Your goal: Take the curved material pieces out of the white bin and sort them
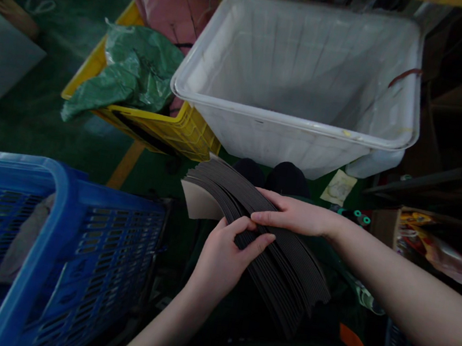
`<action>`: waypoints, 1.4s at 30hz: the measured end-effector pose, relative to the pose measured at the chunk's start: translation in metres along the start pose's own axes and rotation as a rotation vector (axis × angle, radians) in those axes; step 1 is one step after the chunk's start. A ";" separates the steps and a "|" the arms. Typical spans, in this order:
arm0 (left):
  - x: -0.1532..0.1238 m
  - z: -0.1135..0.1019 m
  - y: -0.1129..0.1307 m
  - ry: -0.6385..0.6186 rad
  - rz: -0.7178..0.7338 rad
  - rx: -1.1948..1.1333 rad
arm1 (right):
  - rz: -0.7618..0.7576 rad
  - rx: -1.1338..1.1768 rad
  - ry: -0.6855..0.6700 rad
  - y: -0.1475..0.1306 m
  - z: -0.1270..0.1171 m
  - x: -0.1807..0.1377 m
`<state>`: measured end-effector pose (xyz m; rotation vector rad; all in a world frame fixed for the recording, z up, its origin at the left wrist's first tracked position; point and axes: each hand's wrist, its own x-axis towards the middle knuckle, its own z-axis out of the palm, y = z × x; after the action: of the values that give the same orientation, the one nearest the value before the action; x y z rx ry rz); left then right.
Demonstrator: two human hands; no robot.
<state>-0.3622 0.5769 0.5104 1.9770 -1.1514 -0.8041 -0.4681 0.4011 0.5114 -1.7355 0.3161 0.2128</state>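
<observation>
A large empty white plastic tub (302, 79) stands ahead, a blue slatted crate (69, 252) at left. Over the lap, a fanned stack of dark curved sheets (286, 269) is being thumbed through: left hand (224, 257) grips its edge, right hand (294, 215) presses flat on top. Separating one sheet needs a fingertip pinch.

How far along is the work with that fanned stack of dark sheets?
Done: nothing shows as set aside; the white tub looks bare inside. In hand: the left hand grips the stack of dark sheets from below, and the right hand lies flat on top. Left: the whole stack remains fanned out between both hands.
</observation>
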 end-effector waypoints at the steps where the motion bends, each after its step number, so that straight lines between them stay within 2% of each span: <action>1: 0.000 0.000 0.000 0.002 -0.001 -0.001 | -0.014 0.017 -0.011 -0.001 0.000 0.000; 15: -0.001 -0.001 0.002 -0.002 -0.014 0.011 | -0.066 0.157 -0.055 0.001 -0.002 0.002; 29: -0.003 0.001 0.001 0.014 -0.016 0.016 | 0.004 0.136 -0.036 0.008 -0.006 0.002; 42: -0.006 0.001 -0.001 0.012 -0.015 -0.006 | -0.036 0.163 -0.050 0.006 -0.004 0.002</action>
<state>-0.3653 0.5827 0.5097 1.9855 -1.1273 -0.8019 -0.4685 0.3963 0.5054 -1.5708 0.2582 0.1984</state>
